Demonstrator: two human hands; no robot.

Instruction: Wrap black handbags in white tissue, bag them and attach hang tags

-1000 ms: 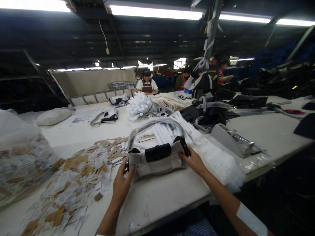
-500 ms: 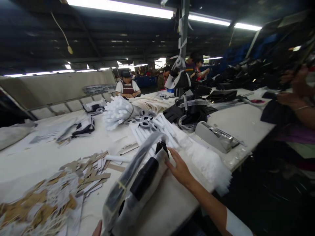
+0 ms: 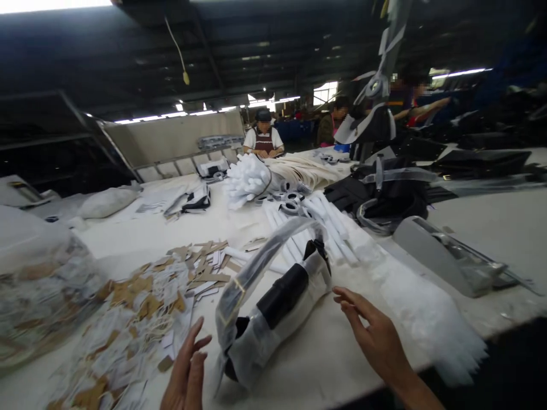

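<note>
A black handbag [image 3: 284, 294] stands on the table in front of me, partly covered in thin white wrapping. Its strap [image 3: 265, 259] arches over it in a clear plastic sleeve. My left hand [image 3: 188, 364] is off the bag's near left end, fingers apart, holding nothing. On the other side, my right hand [image 3: 371, 327] hovers beside the bag's right end with its fingers spread and empty. A small gap separates each hand from the bag.
Tags and cords [image 3: 145, 302] lie heaped at left, near a clear plastic bag [image 3: 38, 285]. White foam rolls [image 3: 248, 176] are bundled behind. At right are white sheets [image 3: 427, 307], a grey tape dispenser [image 3: 440, 253] and black bags [image 3: 393, 193]. A co-worker [image 3: 264, 136] sits across the table.
My right hand has come away from the bag's far end. More of my left hand now shows, apart from the bag. The view has turned left.
</note>
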